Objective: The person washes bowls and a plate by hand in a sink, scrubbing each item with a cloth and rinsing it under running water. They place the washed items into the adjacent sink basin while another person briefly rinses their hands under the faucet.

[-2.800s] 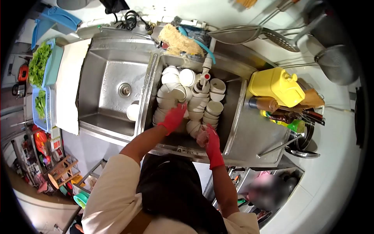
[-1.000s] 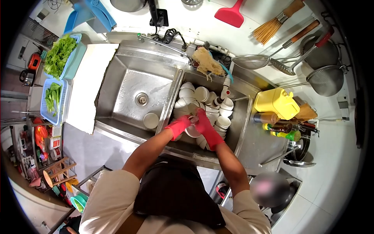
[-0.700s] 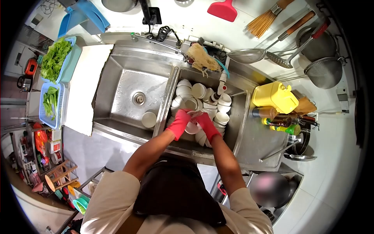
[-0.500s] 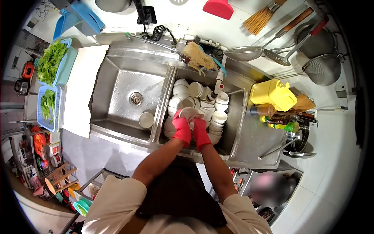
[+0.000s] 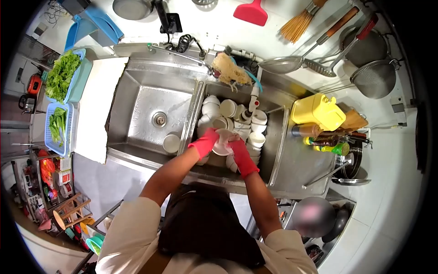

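Observation:
Over the right sink basin (image 5: 282, 150), a white bowl (image 5: 221, 142) is held between my two hands in pink gloves. My left hand (image 5: 206, 142) grips the bowl's left edge. At the bowl's right side is my right hand (image 5: 241, 155), with a pale, crumpled cloth or scrubber (image 5: 231, 138) at its fingers. Stacks of white bowls (image 5: 257, 138) fill much of the basin around and beneath the hands. In the left basin (image 5: 148, 98) a single white bowl (image 5: 171, 143) sits near the lower right corner.
A white board (image 5: 96, 109) lies left of the sinks, beside baskets of leafy greens (image 5: 63, 75). A faucet pipe (image 5: 254, 98) reaches over the right basin. On the right counter stand a yellow jug (image 5: 317, 112) and several bottles (image 5: 340, 149). Strainers (image 5: 285, 65) hang at the back.
My left hand has moved left and the gloves are farther apart. The held bowl shows more fully, slightly lower than before. The view has shifted a little.

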`<move>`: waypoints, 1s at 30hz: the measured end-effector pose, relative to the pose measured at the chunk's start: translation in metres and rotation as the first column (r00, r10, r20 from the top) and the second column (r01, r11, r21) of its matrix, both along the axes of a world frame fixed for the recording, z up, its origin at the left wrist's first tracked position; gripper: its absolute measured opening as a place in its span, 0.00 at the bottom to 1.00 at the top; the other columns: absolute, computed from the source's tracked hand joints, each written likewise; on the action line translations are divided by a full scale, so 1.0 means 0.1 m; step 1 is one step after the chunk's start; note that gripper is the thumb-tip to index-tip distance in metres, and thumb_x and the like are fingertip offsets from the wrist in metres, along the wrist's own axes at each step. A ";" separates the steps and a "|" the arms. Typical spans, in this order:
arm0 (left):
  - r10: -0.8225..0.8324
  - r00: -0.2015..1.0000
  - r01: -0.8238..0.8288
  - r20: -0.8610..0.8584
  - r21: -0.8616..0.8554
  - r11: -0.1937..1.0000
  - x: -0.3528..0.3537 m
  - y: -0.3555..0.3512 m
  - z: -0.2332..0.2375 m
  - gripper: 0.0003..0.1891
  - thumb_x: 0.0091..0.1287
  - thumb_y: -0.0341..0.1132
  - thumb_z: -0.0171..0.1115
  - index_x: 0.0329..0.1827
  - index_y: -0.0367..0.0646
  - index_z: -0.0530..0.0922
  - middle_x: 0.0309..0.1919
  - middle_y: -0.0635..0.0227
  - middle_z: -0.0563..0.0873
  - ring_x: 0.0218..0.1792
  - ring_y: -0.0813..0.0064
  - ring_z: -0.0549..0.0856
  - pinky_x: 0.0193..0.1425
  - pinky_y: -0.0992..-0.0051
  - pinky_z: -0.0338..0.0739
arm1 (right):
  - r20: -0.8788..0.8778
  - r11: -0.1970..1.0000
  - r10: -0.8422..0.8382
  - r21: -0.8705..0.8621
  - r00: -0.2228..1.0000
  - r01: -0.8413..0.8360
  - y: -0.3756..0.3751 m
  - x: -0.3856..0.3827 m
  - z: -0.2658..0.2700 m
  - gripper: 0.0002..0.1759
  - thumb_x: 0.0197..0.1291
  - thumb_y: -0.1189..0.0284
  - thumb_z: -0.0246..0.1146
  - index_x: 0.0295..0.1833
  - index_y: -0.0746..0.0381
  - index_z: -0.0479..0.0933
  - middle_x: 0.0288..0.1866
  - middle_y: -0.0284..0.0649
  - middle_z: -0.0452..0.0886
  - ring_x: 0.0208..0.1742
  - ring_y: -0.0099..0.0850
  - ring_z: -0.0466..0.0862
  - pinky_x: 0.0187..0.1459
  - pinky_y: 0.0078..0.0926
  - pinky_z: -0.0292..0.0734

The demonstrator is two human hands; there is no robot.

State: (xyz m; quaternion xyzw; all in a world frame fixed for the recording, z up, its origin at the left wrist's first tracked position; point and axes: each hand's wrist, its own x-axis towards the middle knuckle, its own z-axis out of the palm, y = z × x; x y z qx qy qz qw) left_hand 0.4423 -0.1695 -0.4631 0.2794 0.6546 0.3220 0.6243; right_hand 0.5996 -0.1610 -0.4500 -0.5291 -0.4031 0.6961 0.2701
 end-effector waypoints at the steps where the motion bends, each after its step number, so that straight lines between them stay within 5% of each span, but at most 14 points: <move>1: 0.156 0.986 -0.163 0.059 0.132 0.978 0.05 -0.05 0.12 0.20 0.44 0.26 0.52 0.43 0.34 0.77 0.31 0.57 0.82 0.33 0.67 0.80 0.37 0.72 0.75 | -0.145 0.987 -0.147 0.042 0.978 0.155 -0.11 -0.05 0.04 0.10 0.43 0.81 0.56 0.35 0.63 0.70 0.26 0.34 0.72 0.26 0.23 0.74 0.27 0.19 0.71; 4: 0.768 0.631 -0.756 0.110 0.310 0.576 0.49 -0.26 -0.29 0.20 0.45 0.24 0.51 0.44 0.35 0.77 0.31 0.59 0.82 0.31 0.70 0.81 0.36 0.71 0.76 | -0.144 0.926 -0.224 0.277 0.964 0.256 -0.15 -0.19 -0.07 0.11 0.44 0.78 0.58 0.38 0.62 0.71 0.29 0.34 0.74 0.28 0.24 0.75 0.29 0.20 0.72; 5: 0.911 0.214 -0.971 0.353 -0.026 0.239 0.70 -0.17 -1.83 0.17 0.45 0.22 0.52 0.41 0.33 0.78 0.32 0.57 0.83 0.34 0.65 0.82 0.38 0.72 0.76 | 0.042 0.884 -0.218 0.432 0.975 0.179 -0.21 -0.20 -0.12 0.12 0.44 0.76 0.59 0.38 0.60 0.73 0.31 0.34 0.75 0.30 0.26 0.76 0.30 0.22 0.72; 9: -0.073 0.995 0.069 0.062 0.067 0.995 -0.04 0.03 -0.09 0.22 0.46 0.22 0.46 0.47 0.36 0.76 0.35 0.58 0.82 0.32 0.68 0.81 0.41 0.71 0.77 | -0.162 0.957 -0.051 -0.291 0.985 0.001 -0.08 0.02 0.46 0.15 0.45 0.72 0.60 0.42 0.56 0.72 0.33 0.33 0.76 0.30 0.27 0.76 0.31 0.27 0.75; 13: 0.767 0.379 -0.891 0.518 -0.019 0.453 0.48 -0.11 0.42 0.14 0.55 0.26 0.48 0.43 0.31 0.76 0.37 0.57 0.82 0.34 0.65 0.81 0.38 0.70 0.77 | 0.057 0.911 -0.410 -0.012 0.910 0.412 -0.26 -0.38 0.23 0.26 0.42 0.76 0.60 0.51 0.54 0.64 0.34 0.36 0.75 0.26 0.29 0.75 0.23 0.27 0.74; 16: 0.606 0.735 -0.666 0.305 0.153 0.730 0.49 -0.10 -1.59 0.14 0.56 0.26 0.48 0.43 0.30 0.76 0.37 0.57 0.82 0.35 0.65 0.81 0.38 0.70 0.77 | -0.254 0.994 -0.098 -0.073 0.962 0.082 -0.07 -0.03 -0.30 0.24 0.42 0.78 0.59 0.49 0.56 0.65 0.36 0.40 0.75 0.28 0.33 0.76 0.23 0.31 0.76; 17: 0.265 0.936 -0.276 0.229 0.015 0.961 0.12 -0.13 0.01 0.17 0.45 0.23 0.47 0.38 0.33 0.78 0.31 0.54 0.81 0.32 0.64 0.81 0.33 0.67 0.77 | -0.026 0.960 -0.020 -0.280 0.999 0.012 0.03 0.04 0.08 0.30 0.41 0.77 0.59 0.55 0.58 0.62 0.43 0.41 0.73 0.38 0.34 0.78 0.23 0.30 0.78; 19: -0.120 0.993 0.121 -0.020 0.026 0.992 -0.01 0.02 -0.62 0.18 0.44 0.21 0.46 0.39 0.34 0.78 0.32 0.55 0.82 0.33 0.64 0.81 0.35 0.68 0.77 | -0.085 0.963 -0.124 -0.252 0.989 0.099 0.00 -0.08 0.43 0.23 0.42 0.77 0.59 0.49 0.57 0.66 0.40 0.39 0.74 0.37 0.36 0.78 0.25 0.37 0.79; 22: 0.852 0.380 -0.924 0.359 0.105 0.368 0.59 -0.07 0.17 0.18 0.48 0.20 0.49 0.44 0.35 0.76 0.34 0.57 0.82 0.35 0.67 0.81 0.40 0.71 0.77 | 0.074 0.740 -0.482 0.568 0.873 0.360 -0.25 -0.36 -0.56 0.16 0.46 0.79 0.57 0.44 0.57 0.69 0.36 0.37 0.76 0.36 0.33 0.78 0.24 0.38 0.78; 24: 0.868 0.263 -0.965 0.422 0.091 0.248 0.55 -0.10 -0.09 0.17 0.52 0.23 0.53 0.48 0.34 0.74 0.33 0.58 0.82 0.33 0.70 0.81 0.39 0.74 0.76 | 0.175 0.916 -0.128 0.399 0.976 0.049 -0.21 -0.13 -0.52 0.17 0.45 0.80 0.57 0.44 0.59 0.69 0.37 0.36 0.76 0.37 0.32 0.78 0.31 0.30 0.77; 26: 0.167 0.980 -0.177 0.105 0.098 0.979 0.07 -0.10 -0.12 0.18 0.54 0.26 0.57 0.50 0.34 0.72 0.33 0.61 0.82 0.32 0.72 0.81 0.37 0.76 0.76 | 0.069 0.971 -0.021 -0.236 0.997 0.037 -0.10 -0.08 0.52 0.17 0.44 0.81 0.56 0.44 0.61 0.69 0.39 0.37 0.76 0.38 0.32 0.78 0.36 0.25 0.76; 28: 0.041 0.998 -0.029 -0.039 0.269 0.963 0.03 -0.08 -0.34 0.19 0.52 0.28 0.61 0.49 0.34 0.73 0.32 0.62 0.82 0.30 0.73 0.80 0.33 0.75 0.75 | 0.020 0.939 -0.001 -0.344 1.000 0.008 -0.02 -0.03 0.41 0.26 0.45 0.77 0.60 0.54 0.55 0.67 0.41 0.37 0.75 0.43 0.30 0.75 0.45 0.25 0.73; 29: 0.134 0.972 -0.087 -0.192 0.236 0.968 0.05 -0.10 -0.24 0.21 0.52 0.29 0.61 0.51 0.36 0.72 0.29 0.63 0.83 0.29 0.72 0.81 0.32 0.75 0.75 | 0.141 0.897 0.135 0.404 0.981 -0.181 -0.02 0.05 0.36 0.29 0.46 0.78 0.59 0.57 0.55 0.65 0.46 0.38 0.74 0.45 0.31 0.75 0.46 0.25 0.73; 30: 0.219 0.913 -0.150 -0.344 0.216 0.965 0.04 -0.10 -0.13 0.22 0.52 0.29 0.61 0.53 0.38 0.70 0.26 0.63 0.83 0.28 0.71 0.82 0.32 0.74 0.75 | 0.314 0.310 0.147 0.886 0.938 -0.345 -0.02 0.07 0.30 0.31 0.46 0.80 0.58 0.60 0.56 0.63 0.51 0.39 0.72 0.47 0.32 0.75 0.48 0.25 0.73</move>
